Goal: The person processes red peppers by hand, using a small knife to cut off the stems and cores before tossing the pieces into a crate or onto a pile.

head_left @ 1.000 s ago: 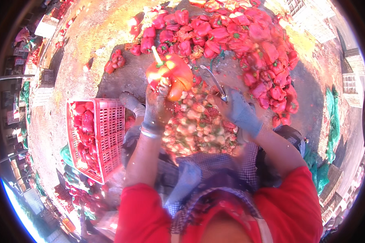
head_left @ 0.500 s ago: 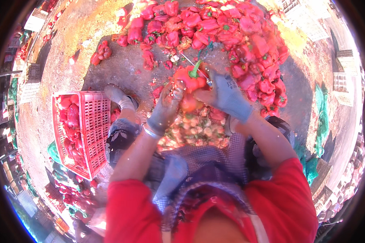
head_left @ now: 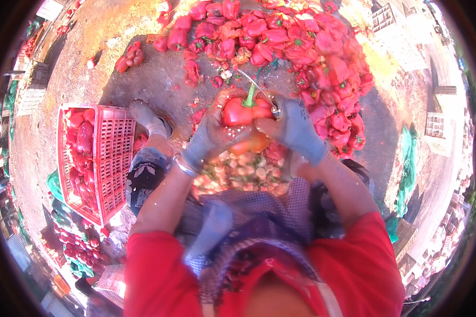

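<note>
Between my gloved hands is a red bell pepper [head_left: 237, 112] with its green stem up. My left hand [head_left: 212, 134] is closed around the pepper's left side. My right hand [head_left: 296, 127] grips a thin, curved metal knife [head_left: 257, 87], its blade slanting up and left behind the stem. The right thumb presses the pepper's near side. Just under the hands shows an orange-red pepper [head_left: 251, 143], partly covered. Below that, pale pepper cores and scraps [head_left: 238, 174] lie in a blurred heap between my legs.
A large pile of red peppers [head_left: 301, 45] spreads ahead and to the right. On the left stands a red plastic crate [head_left: 111, 164] of peppers, beside my shoe [head_left: 150, 117]. A few loose peppers [head_left: 130, 57] lie on the ground. Green netting [head_left: 405, 169] lies at right.
My left hand has turned and wrapped further around the pepper, which has shifted slightly left and tilted. The knife stays in my right hand. The whole view has shifted a little.
</note>
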### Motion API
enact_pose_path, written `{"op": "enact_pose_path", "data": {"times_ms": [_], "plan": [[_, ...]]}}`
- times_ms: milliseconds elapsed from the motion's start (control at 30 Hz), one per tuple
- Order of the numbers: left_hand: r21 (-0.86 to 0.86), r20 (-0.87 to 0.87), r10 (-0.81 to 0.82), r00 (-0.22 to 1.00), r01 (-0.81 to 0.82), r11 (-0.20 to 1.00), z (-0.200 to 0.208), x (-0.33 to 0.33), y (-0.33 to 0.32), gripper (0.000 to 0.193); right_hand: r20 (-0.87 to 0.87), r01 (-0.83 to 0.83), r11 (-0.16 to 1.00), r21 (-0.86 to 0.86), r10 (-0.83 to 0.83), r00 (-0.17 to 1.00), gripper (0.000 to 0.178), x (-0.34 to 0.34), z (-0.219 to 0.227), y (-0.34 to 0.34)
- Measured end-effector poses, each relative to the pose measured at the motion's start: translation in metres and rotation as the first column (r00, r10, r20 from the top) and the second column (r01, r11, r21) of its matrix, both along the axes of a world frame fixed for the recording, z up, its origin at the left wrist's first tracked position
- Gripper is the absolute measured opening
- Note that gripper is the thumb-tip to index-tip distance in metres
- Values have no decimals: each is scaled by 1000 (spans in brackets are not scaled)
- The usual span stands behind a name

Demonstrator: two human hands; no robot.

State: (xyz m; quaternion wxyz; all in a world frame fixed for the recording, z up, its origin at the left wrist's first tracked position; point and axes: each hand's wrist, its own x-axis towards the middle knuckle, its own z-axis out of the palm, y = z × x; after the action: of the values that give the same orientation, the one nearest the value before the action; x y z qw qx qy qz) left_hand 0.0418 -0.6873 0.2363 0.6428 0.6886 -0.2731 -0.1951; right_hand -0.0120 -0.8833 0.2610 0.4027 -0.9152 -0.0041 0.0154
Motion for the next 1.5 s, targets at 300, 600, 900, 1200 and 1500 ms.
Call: {"op": "enact_pose_path", "data": {"times_ms": [300,600,900,1200,1500], "plan": [[33,-80,-61,995,64,997,1,4,9,57,-145,28,859,511,53,988,41,-1,-4,-13],[-454,-475,-190,859,-54,889,-2,1,13,61,-395,328,549,769,3,919,46,-2,19,-8],[112,-36,165,986,-160,981,-25,8,10,60,373,2,980,-201,75,925,61,1,-18,-2],[196,162,72,984,-103,975,-18,-7,-1,63,-25,-125,862,-491,129,991,52,1,-14,5],[189,147,27,989,-55,980,-34,-8,5,61,45,-102,939,-329,124,991,44,4,-31,-2]]}}
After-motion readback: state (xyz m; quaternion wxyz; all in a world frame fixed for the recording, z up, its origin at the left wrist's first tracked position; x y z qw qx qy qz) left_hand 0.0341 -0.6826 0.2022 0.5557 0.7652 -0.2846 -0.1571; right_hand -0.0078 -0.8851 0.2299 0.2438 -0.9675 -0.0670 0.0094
